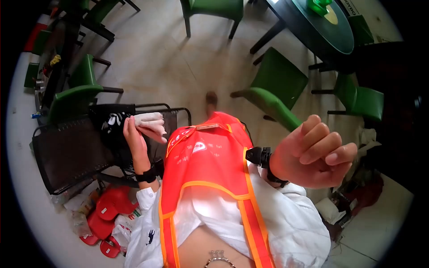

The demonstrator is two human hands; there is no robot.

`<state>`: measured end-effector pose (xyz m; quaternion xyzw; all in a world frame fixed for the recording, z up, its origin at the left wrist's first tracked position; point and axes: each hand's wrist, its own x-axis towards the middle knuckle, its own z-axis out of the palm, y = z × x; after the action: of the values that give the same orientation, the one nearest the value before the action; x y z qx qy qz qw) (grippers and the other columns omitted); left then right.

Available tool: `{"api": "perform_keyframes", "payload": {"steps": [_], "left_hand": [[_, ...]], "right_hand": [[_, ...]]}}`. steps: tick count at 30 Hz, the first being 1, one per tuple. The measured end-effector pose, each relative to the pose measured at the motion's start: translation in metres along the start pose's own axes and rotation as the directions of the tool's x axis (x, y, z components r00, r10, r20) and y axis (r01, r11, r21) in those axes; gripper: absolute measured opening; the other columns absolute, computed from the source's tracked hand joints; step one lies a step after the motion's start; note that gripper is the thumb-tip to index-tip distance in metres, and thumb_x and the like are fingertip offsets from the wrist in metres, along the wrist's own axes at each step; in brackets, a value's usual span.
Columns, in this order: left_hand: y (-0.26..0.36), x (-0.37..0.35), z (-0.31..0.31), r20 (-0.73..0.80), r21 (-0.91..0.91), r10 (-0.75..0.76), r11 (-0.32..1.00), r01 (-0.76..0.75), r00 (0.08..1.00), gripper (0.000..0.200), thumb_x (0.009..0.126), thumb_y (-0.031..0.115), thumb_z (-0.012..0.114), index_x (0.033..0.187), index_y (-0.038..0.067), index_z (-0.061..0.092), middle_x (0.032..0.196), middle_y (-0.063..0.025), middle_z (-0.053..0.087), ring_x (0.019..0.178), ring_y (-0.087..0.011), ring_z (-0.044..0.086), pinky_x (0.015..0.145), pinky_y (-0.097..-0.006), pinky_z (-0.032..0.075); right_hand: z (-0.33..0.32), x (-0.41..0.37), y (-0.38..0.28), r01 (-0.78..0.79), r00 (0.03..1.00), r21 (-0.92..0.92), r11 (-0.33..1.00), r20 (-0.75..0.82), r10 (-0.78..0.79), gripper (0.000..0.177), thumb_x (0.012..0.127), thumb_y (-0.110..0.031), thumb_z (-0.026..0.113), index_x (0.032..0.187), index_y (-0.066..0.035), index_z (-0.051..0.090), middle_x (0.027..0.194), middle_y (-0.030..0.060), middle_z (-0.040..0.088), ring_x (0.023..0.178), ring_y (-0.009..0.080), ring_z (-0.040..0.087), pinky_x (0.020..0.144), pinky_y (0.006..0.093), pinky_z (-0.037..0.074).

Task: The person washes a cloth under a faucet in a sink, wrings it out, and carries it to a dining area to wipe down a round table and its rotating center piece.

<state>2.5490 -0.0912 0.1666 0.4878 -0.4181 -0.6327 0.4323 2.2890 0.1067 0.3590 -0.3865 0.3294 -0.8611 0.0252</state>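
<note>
My left hand [135, 137] is closed around a folded white cloth [151, 123], whose loose ends stick out to the right of the fingers. A dark band circles that wrist. Raised on the other side, my right hand [316, 152] has its fingers curled in toward the palm, and nothing shows in them. A black strap with a clip-like mount [261, 157] sits at the right wrist. Between the hands, a red apron [210, 154] with orange edging and white print covers my front over a white shirt [290, 228].
A folding chair [71, 147] with a black bag [111, 120] on it stands to my left; red caps [111, 205] and plastic bags lie below it. Green chairs [279, 80] stand ahead and around. At the upper right is a round dark table [328, 35].
</note>
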Motion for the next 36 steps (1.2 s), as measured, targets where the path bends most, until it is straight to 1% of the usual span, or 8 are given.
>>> {"api": "perform_keyframes", "payload": {"steps": [7,9,16,19,23,31,34,36], "left_hand": [[0.031,0.075,0.051,0.056,0.041,0.11,0.993,-0.112,0.992,0.013,0.088,0.016,0.045,0.081,0.006,0.049,0.081,-0.0001,0.049,0.08,-0.0077,0.047,0.073,-0.0221,0.037],[0.04,0.084,0.08,0.077,0.058,0.092,0.994,-0.096,0.993,0.014,0.089,0.017,0.045,0.079,0.006,0.049,0.08,0.0009,0.048,0.078,-0.0067,0.047,0.07,-0.0212,0.037],[0.034,0.172,0.15,0.181,0.167,-0.052,0.986,0.022,0.982,0.017,0.089,0.016,0.045,0.074,0.007,0.047,0.076,0.0022,0.05,0.072,-0.0045,0.045,0.066,-0.0198,0.037],[0.022,0.226,0.187,0.354,0.176,-0.088,0.984,0.026,0.931,0.014,0.088,0.017,0.047,0.078,0.008,0.05,0.076,0.0026,0.05,0.072,-0.0046,0.047,0.066,-0.0196,0.039],[0.029,0.27,0.264,0.532,0.267,-0.124,0.963,-0.026,0.838,0.015,0.088,0.018,0.047,0.077,0.007,0.05,0.076,0.0029,0.049,0.07,-0.004,0.045,0.065,-0.019,0.037],[0.052,0.356,0.401,0.713,0.309,-0.138,0.942,-0.131,0.688,0.024,0.088,0.023,0.046,0.071,0.006,0.048,0.068,0.0043,0.044,0.066,-0.004,0.037,0.06,-0.0198,0.031],[0.056,0.382,0.458,0.788,0.303,-0.068,0.908,-0.289,0.611,0.025,0.087,0.021,0.046,0.068,0.005,0.047,0.066,0.003,0.045,0.064,-0.0049,0.038,0.059,-0.0206,0.034],[0.05,0.396,0.5,0.802,0.289,-0.056,0.908,-0.304,0.595,0.025,0.087,0.021,0.047,0.067,0.004,0.047,0.064,0.0028,0.045,0.062,-0.0053,0.038,0.058,-0.0215,0.034]], "right_hand": [[-0.02,0.078,0.078,0.035,0.999,-0.082,0.996,0.031,-0.033,0.025,0.088,-0.022,0.029,0.071,-0.009,0.04,0.047,0.0023,0.04,0.04,0.0109,0.028,0.047,0.0279,0.024],[-0.042,0.096,0.1,0.253,0.848,-0.414,0.875,0.53,0.006,0.027,0.089,-0.021,0.03,0.07,-0.006,0.043,0.048,0.0021,0.043,0.039,0.0125,0.036,0.043,0.0289,0.028],[-0.079,0.061,0.137,-0.471,0.7,-0.378,0.797,0.39,0.598,0.044,0.09,-0.022,0.031,0.055,-0.002,0.048,0.048,0.0071,0.048,0.04,0.0205,0.046,0.041,0.0299,0.038],[-0.082,0.066,0.159,-0.529,0.547,-0.542,0.653,0.37,0.751,0.042,0.09,-0.019,0.03,0.058,0.0,0.05,0.052,0.0084,0.05,0.044,0.0218,0.049,0.045,0.0291,0.04],[-0.063,0.086,0.204,-0.654,0.64,-0.565,0.504,-0.056,0.767,0.025,0.085,-0.01,0.04,0.066,0.0,0.052,0.058,0.0128,0.052,0.051,0.024,0.052,0.049,0.0314,0.04],[-0.054,0.17,0.3,-0.447,0.681,-0.792,0.415,-0.001,0.732,0.013,0.083,-0.013,0.048,0.086,-0.002,0.054,0.072,0.0129,0.056,0.061,0.0262,0.055,0.053,0.0318,0.042],[-0.041,0.194,0.33,-0.406,0.747,-0.716,0.567,0.097,0.657,0.026,0.079,-0.015,0.054,0.103,-0.007,0.051,0.084,0.0117,0.057,0.069,0.0268,0.056,0.056,0.0332,0.044],[-0.05,0.211,0.349,-0.034,0.59,-0.839,0.544,0.422,0.688,0.042,0.074,-0.016,0.059,0.113,-0.011,0.045,0.09,0.0105,0.055,0.073,0.0265,0.057,0.058,0.0354,0.045]]}}
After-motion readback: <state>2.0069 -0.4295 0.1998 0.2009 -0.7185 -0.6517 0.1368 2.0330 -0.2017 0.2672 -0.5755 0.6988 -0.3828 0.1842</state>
